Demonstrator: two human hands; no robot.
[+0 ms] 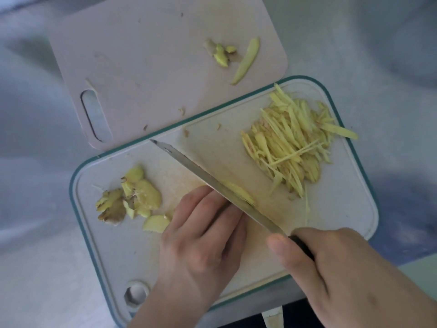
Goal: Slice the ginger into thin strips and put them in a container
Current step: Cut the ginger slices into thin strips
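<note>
Right hand (335, 268): your grip wraps the knife's black handle (301, 245), thumb laid forward beside it, likely to steady the stroke.

Left hand (201, 235): fingers curled, knuckles against the blade's flat, pinning the ginger slice (238, 191) being cut; the curl keeps fingertips back from the edge.

Knife (212, 181): long, narrow steel blade, lying diagonally across the board, tip pointing far-left.

Cutting board (350, 209): pale plastic, teal rim, rounded corners, hole at the near corner; it overlaps the second board.

Uncut slices and knobbly peel scraps (132, 200): left of your holding hand, kept apart from finished work.

Ginger strips (290, 140): pale yellow, fibrous, matchstick-thin, heaped far-right on the board, clear of the blade. No container is in view.

Second board (151, 67): pinkish, smooth, slot handle, carrying a few trimmings (222, 54) and one long sliver (246, 61).

Bench (378, 55): grey, blurred.
</note>
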